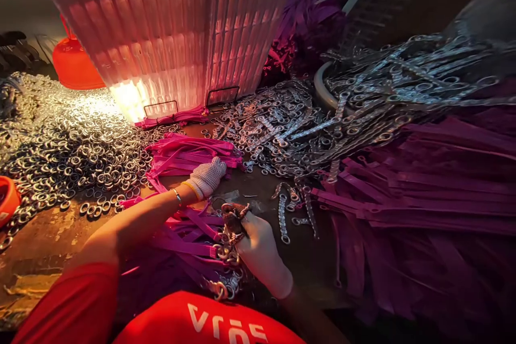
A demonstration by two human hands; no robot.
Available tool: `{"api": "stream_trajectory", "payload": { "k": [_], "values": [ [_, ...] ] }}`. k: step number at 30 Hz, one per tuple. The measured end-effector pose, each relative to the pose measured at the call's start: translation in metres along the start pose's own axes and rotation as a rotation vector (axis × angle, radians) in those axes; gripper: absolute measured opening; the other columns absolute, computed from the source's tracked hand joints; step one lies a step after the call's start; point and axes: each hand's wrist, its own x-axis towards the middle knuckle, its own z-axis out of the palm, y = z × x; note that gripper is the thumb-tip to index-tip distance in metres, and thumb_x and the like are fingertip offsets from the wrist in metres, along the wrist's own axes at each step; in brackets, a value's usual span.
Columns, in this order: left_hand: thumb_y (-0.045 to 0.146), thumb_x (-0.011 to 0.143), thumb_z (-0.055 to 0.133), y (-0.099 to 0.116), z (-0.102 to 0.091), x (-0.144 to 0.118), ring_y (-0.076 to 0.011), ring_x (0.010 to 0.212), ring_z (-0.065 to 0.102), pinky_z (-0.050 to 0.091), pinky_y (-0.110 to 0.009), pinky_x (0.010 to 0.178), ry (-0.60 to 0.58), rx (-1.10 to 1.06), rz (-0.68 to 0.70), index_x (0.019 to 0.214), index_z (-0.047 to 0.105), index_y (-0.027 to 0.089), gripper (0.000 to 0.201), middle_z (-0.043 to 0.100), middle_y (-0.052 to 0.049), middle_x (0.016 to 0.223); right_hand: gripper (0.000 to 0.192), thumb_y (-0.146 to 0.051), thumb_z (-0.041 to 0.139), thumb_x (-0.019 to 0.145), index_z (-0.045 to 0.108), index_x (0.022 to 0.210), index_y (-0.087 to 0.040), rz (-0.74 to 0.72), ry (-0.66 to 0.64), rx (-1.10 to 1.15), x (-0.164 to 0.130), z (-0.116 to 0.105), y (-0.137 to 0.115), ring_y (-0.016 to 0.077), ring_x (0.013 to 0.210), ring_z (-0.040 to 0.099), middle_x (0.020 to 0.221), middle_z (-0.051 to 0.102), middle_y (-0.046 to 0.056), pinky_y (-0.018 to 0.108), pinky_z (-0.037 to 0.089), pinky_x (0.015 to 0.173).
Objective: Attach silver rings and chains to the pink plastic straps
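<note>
My left hand [206,176], in a knit glove, reaches forward onto the pink straps [189,153] lying on the desk [44,247]; fingers are curled down over the strap ends, though I cannot tell if that grip is actually closed on one. My right hand [258,250], white glove, is closed around a bunch of metal clips [228,244], grip tight, clips poking out above the fingers and trailing down toward my lap. More pink straps lie between both hands, touching the clip bunch. Loose chain pieces [284,217] sit just right of my right hand. Big pile of metal rings [68,145] to the left, heap of chains [290,129] ahead right, purple straps [423,193] stacked far right. Pink basket [181,32] stands behind the straps.
</note>
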Motion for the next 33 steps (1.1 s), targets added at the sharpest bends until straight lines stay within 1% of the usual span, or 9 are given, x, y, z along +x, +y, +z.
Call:
{"api": "stream_trajectory", "payload": {
  "k": [4, 7, 11, 14, 19, 22, 27, 30, 33],
  "values": [
    [0.011, 0.086, 0.054, -0.007, -0.009, -0.014, -0.0231, 0.094, 0.065, 0.052, -0.031, 0.080, 0.046, -0.163, -0.023, 0.111, 0.069, 0.011, 0.029, 0.067, -0.015, 0.110, 0.033, -0.013, 0.044, 0.088, 0.068, 0.108, -0.020, -0.022, -0.019, 0.002, -0.001, -0.006, 0.005, 0.0213, 0.085, 0.068, 0.093, 0.074, 0.007, 0.031, 0.052, 0.077],
    [0.026, 0.096, 0.046, -0.013, -0.029, -0.047, -0.0148, 0.061, 0.060, 0.047, -0.025, 0.056, 0.008, -0.343, -0.055, 0.108, 0.069, 0.011, 0.030, 0.065, -0.006, 0.072, 0.036, -0.008, 0.044, 0.081, 0.068, 0.103, -0.021, -0.007, -0.058, -0.018, 0.008, -0.008, 0.001, 0.0211, 0.080, 0.062, 0.086, 0.070, 0.006, 0.032, 0.050, 0.078],
    [0.054, 0.090, 0.058, -0.012, -0.055, -0.105, -0.0062, 0.035, 0.029, 0.023, -0.019, 0.035, -0.143, -1.039, -0.253, 0.093, 0.067, 0.013, 0.042, 0.039, 0.008, 0.043, 0.035, -0.004, 0.046, 0.072, 0.067, 0.095, -0.020, -0.073, -0.089, -0.118, 0.027, -0.005, -0.012, 0.0219, 0.087, 0.057, 0.093, 0.066, 0.008, 0.033, 0.046, 0.078],
    [0.058, 0.084, 0.066, -0.003, -0.061, -0.140, -0.0048, 0.033, 0.025, 0.018, -0.018, 0.033, -0.131, -1.255, -0.344, 0.080, 0.061, 0.016, 0.043, 0.036, 0.009, 0.040, 0.028, -0.003, 0.046, 0.069, 0.064, 0.084, -0.018, -0.109, -0.168, -0.252, 0.038, -0.001, -0.025, 0.0206, 0.081, 0.056, 0.089, 0.065, 0.008, 0.031, 0.041, 0.073],
    [0.058, 0.092, 0.055, 0.011, -0.050, -0.166, -0.0058, 0.037, 0.031, 0.021, -0.018, 0.035, -0.095, -1.243, -0.347, 0.078, 0.055, 0.018, 0.042, 0.043, 0.007, 0.049, 0.021, -0.008, 0.052, 0.074, 0.066, 0.088, -0.016, -0.095, -0.439, -0.599, 0.045, -0.002, -0.054, 0.0220, 0.080, 0.059, 0.091, 0.068, 0.011, 0.032, 0.036, 0.069],
    [0.050, 0.094, 0.052, 0.013, -0.042, -0.170, -0.0071, 0.044, 0.036, 0.026, -0.019, 0.041, 0.004, -1.087, -0.271, 0.072, 0.050, 0.018, 0.039, 0.046, 0.005, 0.056, 0.021, -0.007, 0.051, 0.077, 0.066, 0.090, -0.015, -0.114, -0.540, -0.725, 0.043, -0.005, -0.066, 0.0239, 0.084, 0.061, 0.095, 0.068, 0.014, 0.033, 0.035, 0.069],
    [0.017, 0.082, 0.057, 0.006, -0.034, -0.171, -0.0131, 0.068, 0.054, 0.040, -0.023, 0.063, 0.060, -0.556, 0.042, 0.078, 0.061, 0.016, 0.006, 0.064, -0.002, 0.075, 0.023, -0.007, 0.049, 0.080, 0.066, 0.092, -0.015, -0.085, -0.528, -0.773, 0.037, -0.004, -0.068, 0.0250, 0.086, 0.062, 0.097, 0.068, 0.015, 0.034, 0.037, 0.069],
    [0.020, 0.086, 0.053, -0.002, -0.030, -0.171, -0.0146, 0.070, 0.057, 0.042, -0.025, 0.065, 0.018, -0.650, 0.003, 0.081, 0.064, 0.016, 0.013, 0.068, -0.004, 0.078, 0.025, -0.005, 0.050, 0.077, 0.066, 0.094, -0.015, -0.068, -0.495, -0.718, 0.034, -0.003, -0.066, 0.0253, 0.092, 0.062, 0.101, 0.068, 0.015, 0.033, 0.041, 0.074],
    [0.030, 0.091, 0.054, -0.006, -0.028, -0.172, -0.0141, 0.065, 0.054, 0.041, -0.025, 0.060, 0.086, -0.743, -0.074, 0.077, 0.064, 0.014, 0.024, 0.067, -0.005, 0.074, 0.029, -0.003, 0.050, 0.076, 0.065, 0.099, -0.014, -0.078, -0.509, -0.646, 0.034, -0.004, -0.065, 0.0253, 0.095, 0.063, 0.106, 0.068, 0.016, 0.033, 0.043, 0.080]
  ]
}}
